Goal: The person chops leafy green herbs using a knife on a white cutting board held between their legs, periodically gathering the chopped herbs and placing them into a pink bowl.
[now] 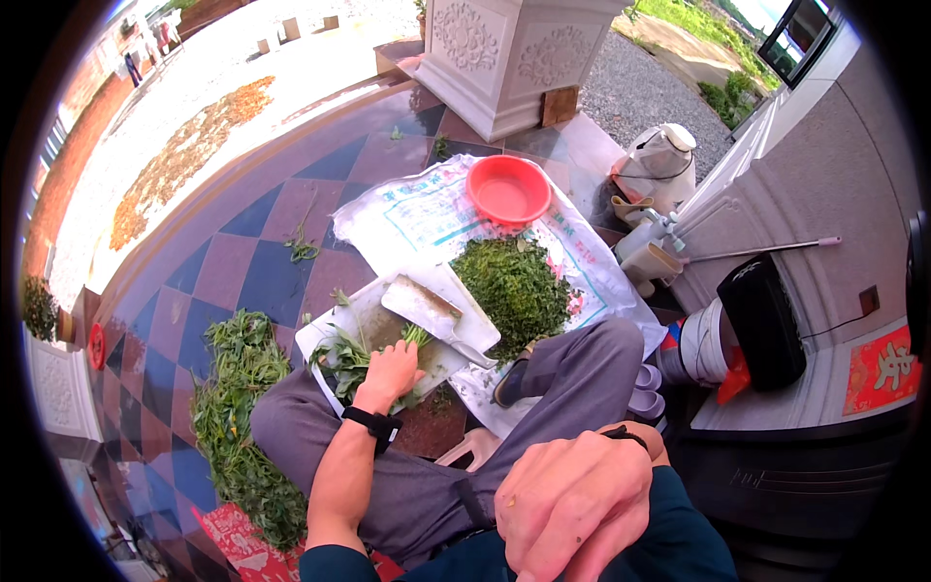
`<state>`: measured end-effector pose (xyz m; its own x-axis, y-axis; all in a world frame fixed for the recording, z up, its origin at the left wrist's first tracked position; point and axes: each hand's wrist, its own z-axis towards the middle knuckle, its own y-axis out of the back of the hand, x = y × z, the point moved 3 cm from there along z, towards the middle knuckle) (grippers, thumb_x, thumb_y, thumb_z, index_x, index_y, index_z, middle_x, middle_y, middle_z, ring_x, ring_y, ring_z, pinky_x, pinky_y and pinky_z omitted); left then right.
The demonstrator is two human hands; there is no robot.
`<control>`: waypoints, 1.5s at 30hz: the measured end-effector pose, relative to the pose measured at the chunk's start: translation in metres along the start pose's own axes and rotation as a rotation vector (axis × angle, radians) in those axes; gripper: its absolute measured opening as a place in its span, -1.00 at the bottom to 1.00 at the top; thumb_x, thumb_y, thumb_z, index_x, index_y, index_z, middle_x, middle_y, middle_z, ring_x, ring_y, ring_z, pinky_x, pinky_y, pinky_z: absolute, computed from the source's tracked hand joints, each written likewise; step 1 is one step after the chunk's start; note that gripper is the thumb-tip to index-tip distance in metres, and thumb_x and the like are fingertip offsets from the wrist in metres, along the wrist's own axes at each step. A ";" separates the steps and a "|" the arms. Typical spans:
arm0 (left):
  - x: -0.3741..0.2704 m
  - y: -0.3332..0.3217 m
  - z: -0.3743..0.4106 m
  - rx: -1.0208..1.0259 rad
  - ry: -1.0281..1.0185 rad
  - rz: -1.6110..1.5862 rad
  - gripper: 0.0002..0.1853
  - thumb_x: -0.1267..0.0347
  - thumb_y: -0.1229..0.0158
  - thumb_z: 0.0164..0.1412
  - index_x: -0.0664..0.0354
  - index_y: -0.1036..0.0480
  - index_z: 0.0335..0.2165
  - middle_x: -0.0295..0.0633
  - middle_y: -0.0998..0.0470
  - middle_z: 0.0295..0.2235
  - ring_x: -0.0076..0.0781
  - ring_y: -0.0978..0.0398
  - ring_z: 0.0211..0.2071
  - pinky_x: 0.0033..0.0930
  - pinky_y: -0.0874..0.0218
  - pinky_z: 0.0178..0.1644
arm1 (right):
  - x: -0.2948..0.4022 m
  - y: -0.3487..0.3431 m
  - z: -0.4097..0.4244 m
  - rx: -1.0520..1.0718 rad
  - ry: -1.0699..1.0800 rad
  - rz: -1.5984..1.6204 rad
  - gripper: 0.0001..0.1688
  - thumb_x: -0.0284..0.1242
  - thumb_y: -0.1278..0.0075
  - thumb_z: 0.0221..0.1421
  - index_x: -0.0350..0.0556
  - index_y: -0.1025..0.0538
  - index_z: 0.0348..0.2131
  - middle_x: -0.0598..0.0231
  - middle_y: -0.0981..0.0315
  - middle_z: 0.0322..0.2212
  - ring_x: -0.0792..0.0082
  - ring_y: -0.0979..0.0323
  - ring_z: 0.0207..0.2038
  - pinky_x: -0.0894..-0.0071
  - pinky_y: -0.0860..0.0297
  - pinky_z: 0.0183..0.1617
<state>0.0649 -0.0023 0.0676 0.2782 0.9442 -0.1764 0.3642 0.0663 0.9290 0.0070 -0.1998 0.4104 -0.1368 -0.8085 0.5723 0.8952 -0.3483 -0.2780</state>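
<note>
My left hand (389,375) is closed around a bunch of leafy green stems (345,361), pressing it on a white cutting board (476,309). The cut ends point towards a cleaver (418,300), which lies flat across the board with its handle to the right. Close to the camera, my right hand (578,502) is raised with curled fingers. Its fingertips run out of the picture, so I cannot see whether it holds anything. Beyond the board, a heap of chopped greens (513,284) rests on a printed white woven sack (425,211).
A red plastic basin (509,190) stands on the sack's far part. Uncut greens (240,415) lie in a long pile left of my knee. At right are a spray bottle (644,236), a backpack sprayer (658,164), lilac slippers (646,400) and a black chair-like object (760,324).
</note>
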 end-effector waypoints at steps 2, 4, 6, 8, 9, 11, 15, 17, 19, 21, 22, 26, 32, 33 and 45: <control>0.001 0.000 0.000 0.013 0.007 0.001 -0.45 0.07 -0.26 0.17 0.17 -0.34 -0.02 -0.06 -0.48 -0.11 -0.02 -0.51 -0.05 0.08 -0.36 -0.08 | 0.001 0.001 0.001 0.009 -0.003 0.003 -0.71 -0.44 -0.26 0.14 -0.44 -0.63 -0.32 0.06 -0.64 -0.41 0.18 -0.59 -0.43 0.32 -0.44 -0.43; 0.000 -0.001 0.001 0.030 0.006 -0.005 -0.43 0.08 -0.28 0.17 0.17 -0.33 0.01 -0.08 -0.48 -0.10 -0.04 -0.50 -0.03 0.10 -0.33 -0.05 | 0.002 0.000 0.002 0.006 -0.002 0.000 -0.72 -0.45 -0.26 0.15 -0.44 -0.63 -0.33 0.07 -0.64 -0.41 0.19 -0.59 -0.43 0.33 -0.44 -0.44; 0.001 -0.001 0.001 0.022 0.002 -0.005 -0.42 0.07 -0.27 0.17 0.17 -0.34 0.02 -0.08 -0.48 -0.10 -0.05 -0.50 -0.03 0.09 -0.33 -0.05 | 0.001 0.000 0.003 0.009 0.001 0.010 -0.74 -0.47 -0.26 0.14 -0.43 -0.63 -0.33 0.07 -0.64 -0.42 0.19 -0.59 -0.43 0.35 -0.43 -0.44; 0.003 -0.002 0.000 0.012 0.003 0.002 -0.41 0.07 -0.27 0.17 0.17 -0.34 0.03 -0.09 -0.49 -0.10 -0.05 -0.50 -0.04 0.08 -0.33 -0.05 | 0.002 0.003 0.004 0.031 -0.016 0.024 -0.77 -0.50 -0.25 0.14 -0.43 -0.63 -0.33 0.07 -0.64 -0.42 0.19 -0.60 -0.43 0.36 -0.45 -0.43; 0.002 -0.002 0.000 0.005 -0.001 0.004 -0.41 0.07 -0.27 0.17 0.17 -0.34 0.04 -0.09 -0.49 -0.10 -0.05 -0.50 -0.04 0.07 -0.33 -0.05 | 0.004 0.006 0.003 0.026 -0.054 0.016 -0.78 -0.53 -0.25 0.13 -0.45 -0.62 -0.33 0.04 -0.63 -0.41 0.17 -0.59 -0.43 0.34 -0.46 -0.42; 0.003 -0.003 -0.001 0.010 0.005 0.007 -0.41 0.07 -0.28 0.17 0.17 -0.34 0.04 -0.09 -0.48 -0.10 -0.05 -0.50 -0.04 0.07 -0.33 -0.05 | 0.008 0.014 0.001 0.000 -0.149 0.000 -0.77 -0.57 -0.25 0.11 -0.50 -0.60 -0.31 -0.05 -0.61 -0.41 0.12 -0.58 -0.42 0.27 -0.47 -0.38; 0.002 -0.004 0.002 -0.004 -0.014 0.003 -0.42 0.07 -0.28 0.16 0.16 -0.34 0.02 -0.09 -0.48 -0.12 -0.05 -0.51 -0.06 0.06 -0.34 -0.07 | -0.014 0.065 -0.013 -0.271 -0.304 -0.548 -0.82 -0.72 -0.20 0.02 -0.41 -0.58 -0.29 0.02 -0.56 -0.38 0.30 -0.54 -0.39 0.45 -0.45 -0.31; 0.005 -0.003 0.000 -0.048 -0.023 0.013 -0.44 0.06 -0.27 0.14 0.15 -0.34 -0.02 -0.10 -0.48 -0.15 -0.05 -0.53 -0.11 0.04 -0.36 -0.12 | -0.048 0.100 -0.029 -0.409 -0.507 -1.005 -0.82 -0.62 -0.19 0.11 -0.26 -0.57 -0.23 0.25 -0.53 -0.42 0.57 -0.48 -0.43 0.54 -0.39 -0.35; 0.007 -0.003 0.001 -0.043 -0.015 0.019 -0.43 0.06 -0.28 0.13 0.14 -0.34 -0.01 -0.10 -0.48 -0.15 -0.05 -0.52 -0.11 0.04 -0.36 -0.11 | -0.089 0.131 -0.072 -0.336 -0.709 -1.150 -0.83 -0.55 -0.17 0.12 -0.23 -0.56 -0.25 0.22 -0.53 -0.48 0.45 -0.48 -0.46 0.43 -0.39 -0.37; 0.009 -0.002 0.001 -0.038 -0.007 0.019 -0.43 0.06 -0.29 0.13 0.14 -0.34 -0.01 -0.09 -0.48 -0.15 -0.06 -0.52 -0.10 0.04 -0.35 -0.11 | -0.130 0.141 -0.128 -0.077 -0.956 -1.041 -0.79 -0.46 -0.14 0.10 -0.21 -0.55 -0.26 0.13 -0.55 -0.46 0.22 -0.52 -0.42 0.28 -0.42 -0.29; 0.013 -0.001 -0.002 -0.041 0.030 -0.017 -0.46 0.08 -0.30 0.14 0.13 -0.37 -0.03 -0.11 -0.49 -0.12 -0.06 -0.51 -0.06 0.07 -0.32 -0.07 | -0.143 0.131 -0.143 -0.017 -1.090 -0.904 -0.79 -0.42 -0.12 0.12 -0.21 -0.54 -0.28 0.12 -0.56 -0.46 0.17 -0.53 -0.40 0.24 -0.42 -0.26; 0.020 0.003 -0.003 -0.047 0.057 -0.036 -0.48 0.08 -0.31 0.13 0.12 -0.38 -0.06 -0.12 -0.49 -0.12 -0.07 -0.51 -0.07 0.08 -0.32 -0.06 | -0.174 0.110 -0.205 0.271 -1.308 -0.731 -0.79 -0.43 -0.11 0.04 -0.20 -0.55 -0.31 0.10 -0.57 -0.44 0.08 -0.54 -0.34 0.13 -0.42 -0.23; 0.018 0.004 -0.002 -0.065 0.053 -0.037 -0.45 0.08 -0.31 0.12 0.11 -0.37 -0.03 -0.12 -0.49 -0.13 -0.06 -0.51 -0.07 0.09 -0.31 -0.06 | -0.173 0.116 -0.221 0.266 -1.355 -0.758 -0.75 -0.39 -0.11 0.03 -0.20 -0.56 -0.30 0.08 -0.59 -0.41 0.04 -0.55 -0.31 0.10 -0.42 -0.23; 0.018 0.005 -0.004 -0.068 0.052 -0.037 -0.44 0.08 -0.31 0.12 0.12 -0.37 -0.02 -0.12 -0.48 -0.13 -0.06 -0.51 -0.07 0.08 -0.31 -0.06 | -0.172 0.116 -0.216 0.243 -1.348 -0.766 -0.74 -0.38 -0.11 0.03 -0.20 -0.56 -0.30 0.07 -0.59 -0.41 0.04 -0.55 -0.31 0.11 -0.42 -0.23; 0.025 0.002 -0.010 -0.104 0.034 -0.017 -0.42 0.10 -0.30 0.13 0.13 -0.34 0.02 -0.12 -0.47 -0.16 -0.07 -0.51 -0.09 0.06 -0.33 -0.09 | -0.018 0.035 -0.028 -0.036 -0.766 -0.382 -0.80 -0.57 -0.22 0.11 -0.22 -0.63 -0.21 0.19 -0.63 -0.31 0.28 -0.59 -0.29 0.39 -0.47 -0.19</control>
<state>0.0633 0.0246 0.0682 0.2416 0.9529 -0.1831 0.2741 0.1140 0.9549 0.0291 -0.2103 0.3689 -0.0904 -0.0938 0.9915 0.8304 -0.5568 0.0230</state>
